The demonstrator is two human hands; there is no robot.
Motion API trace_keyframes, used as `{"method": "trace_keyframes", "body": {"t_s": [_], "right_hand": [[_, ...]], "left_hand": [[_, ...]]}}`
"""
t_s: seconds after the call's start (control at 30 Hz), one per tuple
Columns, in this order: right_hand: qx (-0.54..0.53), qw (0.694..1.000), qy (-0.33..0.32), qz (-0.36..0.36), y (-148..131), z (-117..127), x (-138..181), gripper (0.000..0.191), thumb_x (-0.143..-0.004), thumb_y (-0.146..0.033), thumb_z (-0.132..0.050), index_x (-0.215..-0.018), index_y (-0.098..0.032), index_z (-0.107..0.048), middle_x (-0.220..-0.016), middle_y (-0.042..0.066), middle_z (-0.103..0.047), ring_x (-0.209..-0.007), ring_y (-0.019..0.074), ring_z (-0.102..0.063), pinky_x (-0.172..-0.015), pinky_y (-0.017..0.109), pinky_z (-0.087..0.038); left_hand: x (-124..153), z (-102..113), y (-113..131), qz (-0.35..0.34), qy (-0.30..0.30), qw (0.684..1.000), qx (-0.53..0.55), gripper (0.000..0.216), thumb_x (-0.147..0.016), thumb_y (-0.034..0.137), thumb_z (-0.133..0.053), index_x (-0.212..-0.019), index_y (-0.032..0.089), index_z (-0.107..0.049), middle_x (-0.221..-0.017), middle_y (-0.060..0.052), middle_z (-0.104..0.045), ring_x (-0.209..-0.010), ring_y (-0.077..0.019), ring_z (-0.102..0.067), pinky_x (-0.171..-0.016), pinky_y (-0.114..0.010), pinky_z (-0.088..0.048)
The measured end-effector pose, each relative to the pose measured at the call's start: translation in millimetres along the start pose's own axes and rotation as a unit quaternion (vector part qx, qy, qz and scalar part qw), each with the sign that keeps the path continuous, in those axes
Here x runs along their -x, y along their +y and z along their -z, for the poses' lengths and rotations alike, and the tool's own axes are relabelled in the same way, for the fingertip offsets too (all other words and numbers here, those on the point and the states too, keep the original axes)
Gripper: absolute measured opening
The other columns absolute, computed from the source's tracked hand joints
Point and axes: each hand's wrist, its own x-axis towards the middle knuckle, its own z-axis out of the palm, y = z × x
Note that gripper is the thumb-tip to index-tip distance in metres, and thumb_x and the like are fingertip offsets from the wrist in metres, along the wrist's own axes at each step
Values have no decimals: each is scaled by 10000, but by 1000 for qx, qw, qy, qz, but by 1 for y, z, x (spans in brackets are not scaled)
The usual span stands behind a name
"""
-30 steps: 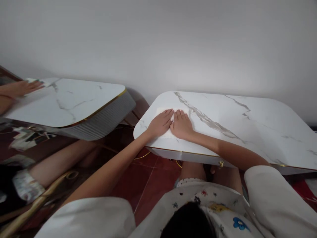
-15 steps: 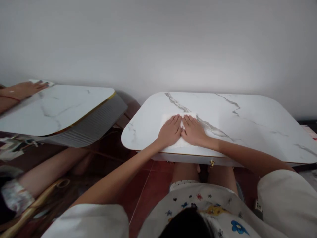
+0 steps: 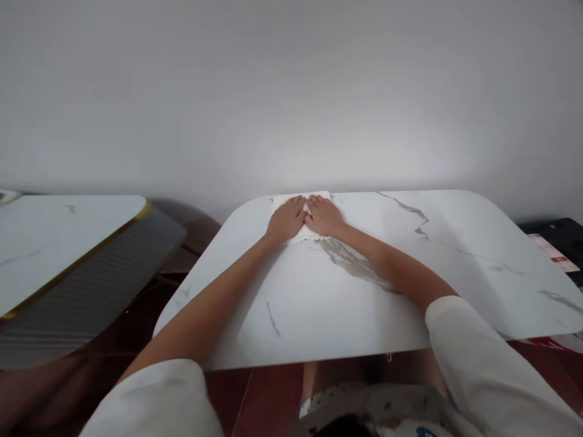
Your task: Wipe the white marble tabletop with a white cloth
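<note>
- Upper half of the frame: the wall (image 3: 291, 91) stands just behind the near table (image 3: 291, 309), blocking the way forward of the left hand (image 3: 286, 218) and right hand (image 3: 325, 215).
- Centre: open tabletop lies between the left forearm (image 3: 232, 297) and right forearm (image 3: 392, 258), which bar it on both sides.
- Right half: a wide open stretch runs from the right forearm to the rounded end.
- Right edge: a black object (image 3: 560, 240) and printed sheet (image 3: 552, 250) sit just beside the table.
- Left: a gap separates the second table (image 3: 59, 243), partly filled by a brown object (image 3: 198, 227).
</note>
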Motion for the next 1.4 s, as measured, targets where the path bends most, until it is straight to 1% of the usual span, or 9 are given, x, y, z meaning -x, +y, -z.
{"method": "trace_keyframes", "body": {"t_s": [0.1, 0.2, 0.4, 0.53, 0.67, 0.9, 1.03, 1.2, 1.4], "right_hand": [[7, 1000, 1, -6, 15, -3, -20, 551, -895, -262, -329, -1377, 6, -355, -1456, 163, -351, -1344, 246, -281, -1108, 362, -187], [10, 1000, -5, -14, 33, -1, -27, 559, -895, -260, -328, -1390, -1, -334, -1462, 154, -344, -1345, 244, -281, -1110, 361, -185], [31, 998, 15, -51, 48, 7, -3, 550, -894, -246, -335, -1373, 24, -346, -1455, 184, -342, -1345, 272, -277, -1102, 390, -198], [31, 997, 27, -68, 29, 13, 33, 550, -891, -249, -330, -1370, 21, -352, -1452, 186, -345, -1345, 279, -277, -1102, 395, -194], [26, 997, 24, -64, -6, 18, 75, 564, -884, -250, -327, -1368, 38, -345, -1455, 205, -330, -1351, 291, -265, -1107, 405, -185], [11, 1000, -11, -2, -75, 25, 137, 598, -885, -278, -312, -1382, 55, -311, -1469, 227, -285, -1366, 310, -231, -1112, 432, -183], [-6, 999, -37, 34, -93, 35, 170, 609, -874, -274, -336, -1387, 55, -309, -1476, 226, -268, -1373, 309, -217, -1123, 418, -176], [-7, 997, -30, 66, -77, 47, 209, 603, -863, -265, -328, -1390, 27, -326, -1472, 191, -300, -1373, 277, -235, -1124, 406, -196], [10, 999, -24, 30, -31, 58, 226, 597, -856, -240, -326, -1397, 12, -328, -1467, 173, -321, -1362, 272, -266, -1119, 409, -213]], "left_hand": [[-24, -11, -10, -24, 9, 1000, -16, 511, -890, 263, -233, -1310, 53, -431, -1386, -148, -449, -1314, -240, -371, -1101, -410, -289], [-45, -19, -6, -36, 13, 999, -25, 513, -893, 255, -230, -1304, 20, -428, -1375, -176, -453, -1309, -246, -375, -1098, -405, -289], [-56, -23, 21, -77, 5, 997, -4, 498, -918, 295, -229, -1326, 74, -412, -1392, -147, -441, -1318, -234, -363, -1102, -403, -285], [-27, -10, 42, -102, -11, 995, -2, 501, -917, 283, -233, -1343, 68, -385, -1415, -150, -410, -1333, -224, -345, -1119, -397, -261], [26, 11, 59, -104, -22, 994, -1, 508, -908, 276, -245, -1346, 53, -373, -1425, -159, -391, -1344, -217, -329, -1127, -394, -252], [132, 55, 84, -42, -20, 999, -19, 533, -911, 295, -230, -1363, 45, -360, -1440, -149, -372, -1354, -212, -306, -1132, -385, -245], [175, 74, 112, 4, -32, 999, -31, 537, -907, 300, -242, -1373, 55, -347, -1444, -145, -367, -1357, -228, -298, -1118, -413, -268], [191, 78, 162, 44, -39, 998, -35, 548, -897, 292, -276, -1376, 35, -338, -1447, -165, -354, -1356, -257, -294, -1100, -430, -288], [155, 63, 201, 35, -56, 998, -14, 532, -905, 292, -288, -1381, 61, -348, -1453, -153, -347, -1353, -270, -300, -1097, -428, -282]]}}
